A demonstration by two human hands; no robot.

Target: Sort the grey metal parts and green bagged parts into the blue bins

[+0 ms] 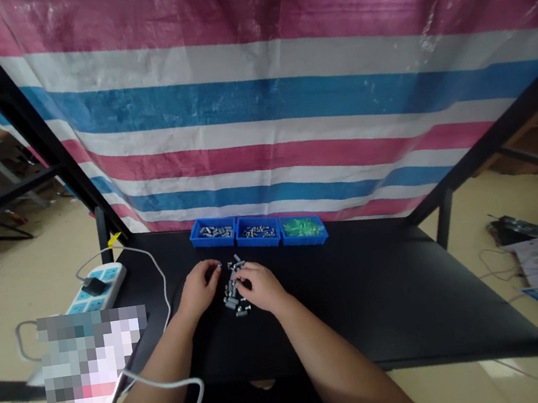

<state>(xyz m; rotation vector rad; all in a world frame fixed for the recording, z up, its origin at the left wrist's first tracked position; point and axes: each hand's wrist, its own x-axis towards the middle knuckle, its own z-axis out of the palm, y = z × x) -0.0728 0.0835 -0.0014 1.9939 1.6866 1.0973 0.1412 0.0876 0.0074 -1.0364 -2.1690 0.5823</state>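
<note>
A loose pile of small grey metal cylinders and screws (233, 302) lies on the black table (385, 298). To the left of the pile, my left hand (200, 288) is closed in a pinch, with a small shiny metal piece (219, 265) at its fingertips. It is too small to tell whether this is a screw. My right hand (262, 286) reaches over the pile from the right, thumb and forefinger bent together at its middle. What those fingers hold, if anything, cannot be made out.
Behind the pile stand three blue bins: one of grey cylinders (213, 233), one of small screws (258, 232), one of green pieces (303, 230). A power strip (110, 272), white cable (162, 275) and a phone-like device (116, 363) lie left. A striped sheet (255, 97) hangs behind.
</note>
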